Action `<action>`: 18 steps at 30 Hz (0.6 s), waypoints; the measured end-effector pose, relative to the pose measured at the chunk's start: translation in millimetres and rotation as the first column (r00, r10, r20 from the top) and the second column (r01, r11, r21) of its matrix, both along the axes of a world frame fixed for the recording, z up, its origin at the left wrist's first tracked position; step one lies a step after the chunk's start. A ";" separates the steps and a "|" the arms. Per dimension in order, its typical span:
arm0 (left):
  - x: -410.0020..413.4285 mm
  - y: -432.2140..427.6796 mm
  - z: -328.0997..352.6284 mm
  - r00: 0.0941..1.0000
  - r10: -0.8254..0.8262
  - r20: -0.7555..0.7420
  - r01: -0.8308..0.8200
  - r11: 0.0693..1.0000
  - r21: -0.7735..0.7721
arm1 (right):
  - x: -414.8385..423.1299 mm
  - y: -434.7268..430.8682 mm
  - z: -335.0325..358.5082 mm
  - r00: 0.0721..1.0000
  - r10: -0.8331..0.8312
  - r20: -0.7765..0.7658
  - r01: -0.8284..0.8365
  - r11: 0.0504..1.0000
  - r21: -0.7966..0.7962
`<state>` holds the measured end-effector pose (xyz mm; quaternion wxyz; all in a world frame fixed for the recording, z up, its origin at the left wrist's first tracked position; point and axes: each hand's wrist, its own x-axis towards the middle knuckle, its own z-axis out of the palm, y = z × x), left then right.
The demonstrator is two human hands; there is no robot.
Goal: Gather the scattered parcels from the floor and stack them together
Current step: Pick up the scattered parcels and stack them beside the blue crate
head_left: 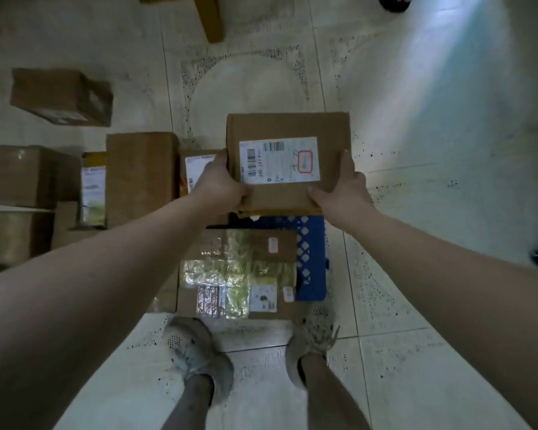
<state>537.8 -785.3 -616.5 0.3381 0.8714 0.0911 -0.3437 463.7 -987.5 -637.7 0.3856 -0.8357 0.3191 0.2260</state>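
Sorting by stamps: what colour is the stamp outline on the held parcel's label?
Red, on the white label; head view.

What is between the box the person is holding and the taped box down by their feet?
Nothing visible. Both hands, left hand and right hand, hold the labelled cardboard box in the air above the blue crate, beside the taped parcel.

Pale tiled floor (416,274), glossy, thin grout lines running in a grid. Dark speckled pattern on the tiles, forming a ring motif (246,88) upper centre. Bright bluish patch of light (466,72) slanting across floor from upper right; rest dim, corners dark. Blue lattice crate (311,259) on floor at centre. No walls, windows or furniture in view.
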 end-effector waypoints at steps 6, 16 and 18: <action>-6.9 1.1 -52.9 0.999 -0.024 -0.033 0.027 0.996 0.086 | -15.0 5.7 -49.4 1.000 -0.013 0.010 0.012 0.994 0.108; -20.5 15.6 -78.3 0.990 -0.093 -0.105 0.099 0.993 0.060 | -20.1 25.2 -77.5 0.997 0.035 -0.066 -0.030 0.997 0.066; -20.9 18.0 -74.5 0.990 -0.088 -0.111 0.092 0.995 0.029 | -17.8 24.7 -73.0 0.992 0.056 -0.117 -0.049 0.997 0.061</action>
